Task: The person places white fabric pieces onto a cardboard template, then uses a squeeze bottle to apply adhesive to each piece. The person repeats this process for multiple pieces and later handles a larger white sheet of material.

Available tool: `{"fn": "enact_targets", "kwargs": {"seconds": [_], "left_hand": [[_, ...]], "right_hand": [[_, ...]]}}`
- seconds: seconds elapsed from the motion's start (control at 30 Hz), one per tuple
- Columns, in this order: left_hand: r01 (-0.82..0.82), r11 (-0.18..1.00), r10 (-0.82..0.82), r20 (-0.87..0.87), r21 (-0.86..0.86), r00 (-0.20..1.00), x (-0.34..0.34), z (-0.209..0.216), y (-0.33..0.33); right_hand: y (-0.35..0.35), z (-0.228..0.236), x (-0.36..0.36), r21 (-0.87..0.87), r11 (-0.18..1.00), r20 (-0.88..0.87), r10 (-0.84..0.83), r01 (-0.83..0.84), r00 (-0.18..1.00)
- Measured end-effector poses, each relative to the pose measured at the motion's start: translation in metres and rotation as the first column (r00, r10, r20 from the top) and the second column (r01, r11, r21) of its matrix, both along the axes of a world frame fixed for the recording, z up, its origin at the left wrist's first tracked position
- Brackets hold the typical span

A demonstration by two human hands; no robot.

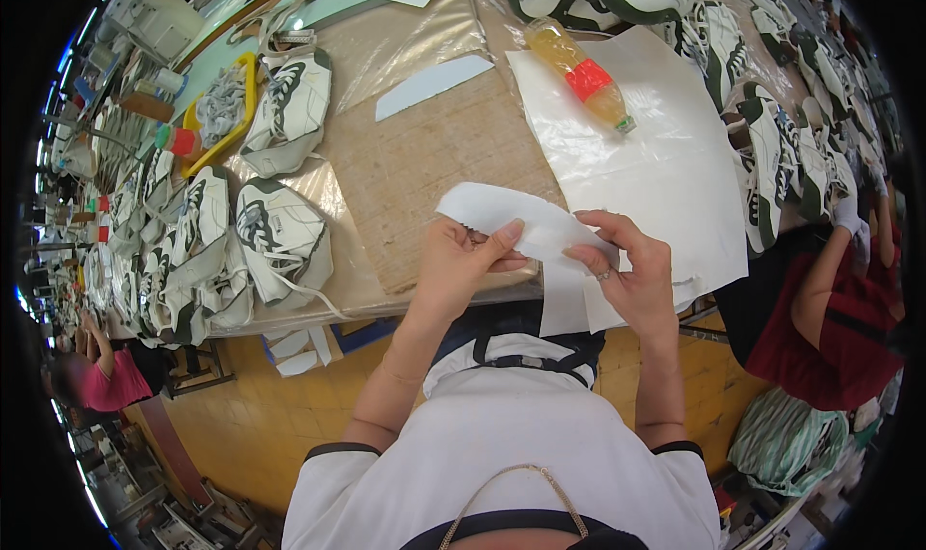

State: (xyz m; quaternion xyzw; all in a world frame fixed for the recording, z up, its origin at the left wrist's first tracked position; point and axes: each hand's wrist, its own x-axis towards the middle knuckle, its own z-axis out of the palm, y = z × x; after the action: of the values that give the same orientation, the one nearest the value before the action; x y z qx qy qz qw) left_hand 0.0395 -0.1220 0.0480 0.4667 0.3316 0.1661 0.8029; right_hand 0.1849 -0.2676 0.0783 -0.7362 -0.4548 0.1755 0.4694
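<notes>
Both of my hands hold a white, curved flat piece above the near edge of a brown board. My left hand pinches its left part, thumb on top and fingers curled beneath. Thumb and fingers of my right hand grip its right end. Part of the piece's lower edge is hidden by my fingers. A similar pale flat piece with one curved side lies on the far end of the board. To the right of the board, large white sheets are spread over the table.
A bottle of orange drink lies on the sheets. White and dark green shoe uppers crowd the left, with more shoes at right. A yellow tray holds grey scraps. A co-worker in red sits close at right; another person is at left.
</notes>
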Motion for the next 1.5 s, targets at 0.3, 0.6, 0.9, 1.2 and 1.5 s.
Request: {"fn": "enact_targets", "kwargs": {"seconds": [0.3, 0.6, 0.9, 1.2, 1.5], "left_hand": [[0.057, 0.849, 0.066, 0.213, -0.525, 0.975, 0.010, -0.025, -0.014], [-0.015, 0.982, 0.043, 0.149, -0.186, 0.988, 0.013, -0.023, -0.012], [0.081, 0.957, -0.017, 0.226, -0.278, 0.974, 0.017, -0.002, -0.030], [0.114, 0.750, -0.173, 0.026, 0.652, 0.985, 0.015, 0.000, -0.029], [0.002, 0.980, 0.009, 0.054, -0.201, 0.999, 0.000, -0.039, 0.010]], "right_hand": [[-0.009, -0.012, 0.008, -0.067, 0.998, -0.271, -0.035, 0.018, 0.962], [-0.008, -0.023, 0.005, -0.028, 0.983, 0.005, -0.181, 0.181, 0.984], [-0.010, -0.028, -0.006, -0.014, 1.000, 0.206, -0.007, 0.010, 0.979], [-0.027, -0.026, 0.002, 0.024, 0.993, -0.275, -0.103, 0.113, 0.956], [-0.002, -0.049, -0.010, -0.140, 0.985, -0.698, -0.022, -0.106, 0.715]]}}
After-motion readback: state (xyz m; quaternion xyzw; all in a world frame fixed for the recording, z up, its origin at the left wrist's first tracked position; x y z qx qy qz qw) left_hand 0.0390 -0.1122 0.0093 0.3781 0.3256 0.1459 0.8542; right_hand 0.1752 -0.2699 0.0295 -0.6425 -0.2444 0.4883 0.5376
